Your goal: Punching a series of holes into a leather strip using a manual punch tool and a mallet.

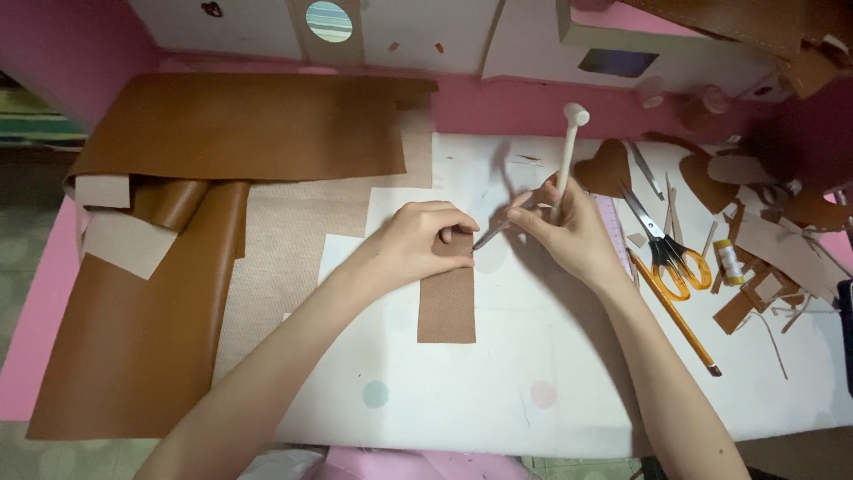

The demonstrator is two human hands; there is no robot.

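Hands work at a white sheet on a pink table. Left hand presses its curled fingers on the top end of a brown leather strip. Right hand pinches a pale-handled awl, its metal tip touching the strip's upper right edge. Marking or piercing seems underway; a firm hold matters next.

You had no packages, labels or signs on your table. No screen showed anywhere in your view either.
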